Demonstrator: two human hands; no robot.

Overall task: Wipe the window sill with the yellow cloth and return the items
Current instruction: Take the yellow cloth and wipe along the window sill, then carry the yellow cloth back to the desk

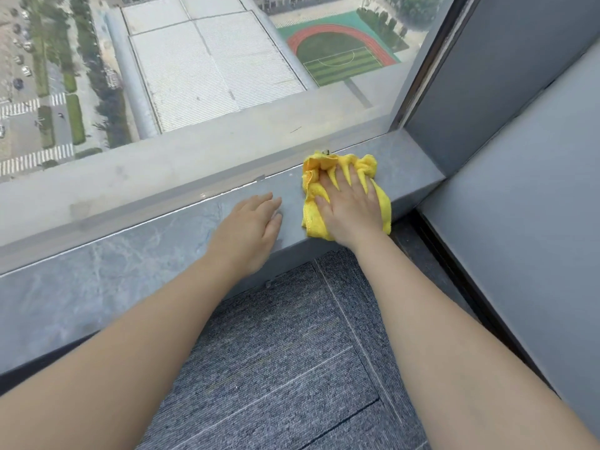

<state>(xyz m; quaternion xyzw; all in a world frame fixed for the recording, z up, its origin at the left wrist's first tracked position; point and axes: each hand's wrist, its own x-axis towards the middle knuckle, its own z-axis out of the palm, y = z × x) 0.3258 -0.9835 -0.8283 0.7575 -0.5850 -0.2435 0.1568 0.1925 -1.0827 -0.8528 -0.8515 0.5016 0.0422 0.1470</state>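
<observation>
A crumpled yellow cloth lies on the grey stone window sill, near the sill's right end. My right hand presses flat on top of the cloth, fingers spread toward the glass. My left hand rests palm down on the bare sill just left of the cloth, holding nothing. No other items show on the sill.
The window pane rises straight from the sill's far edge. A grey wall column closes off the sill at the right, with a grey panel beside it. Grey carpet tiles cover the floor below.
</observation>
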